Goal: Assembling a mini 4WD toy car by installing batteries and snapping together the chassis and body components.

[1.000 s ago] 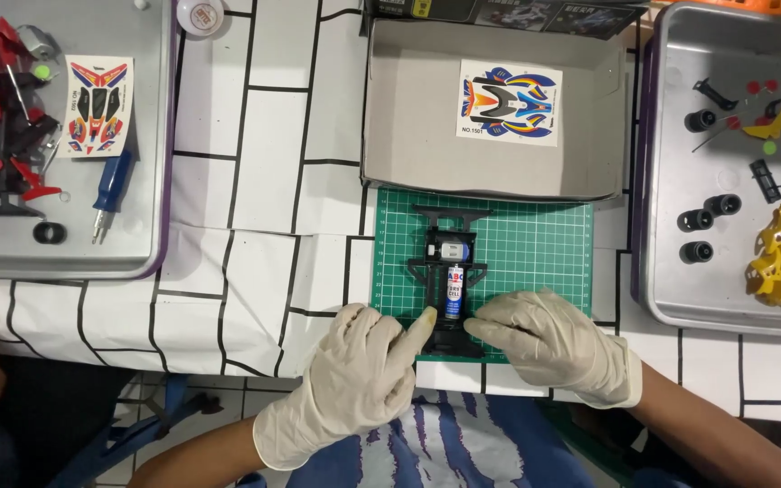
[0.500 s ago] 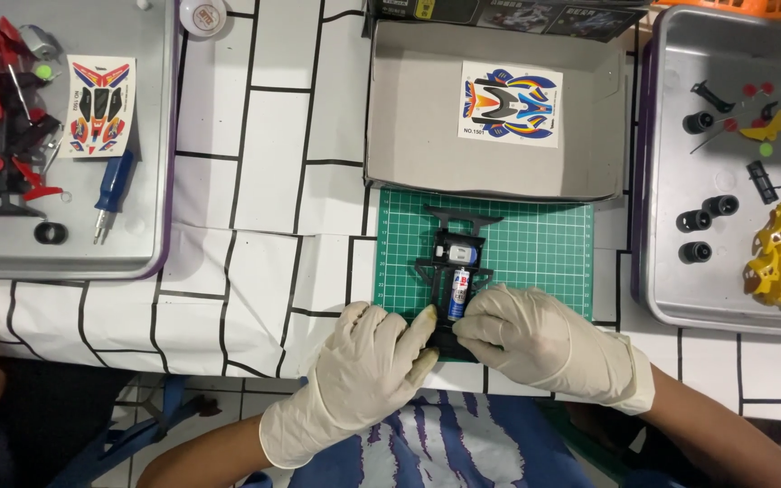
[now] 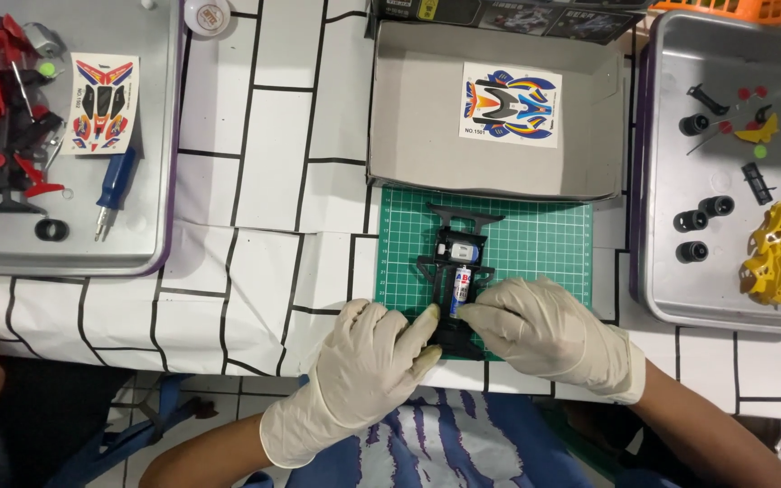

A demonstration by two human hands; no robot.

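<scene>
Your left hand and your right hand — both in white gloves — meet at the near end of the black toy car frame. It sits on the green cutting mat on the tabletop. Each hand's grip is closed on the frame, one from each side. A small battery lies inside it, just past your fingers. Behind the mat is an open cardboard box with a sticker sheet. A metal tray with black wheels is to your right.
</scene>
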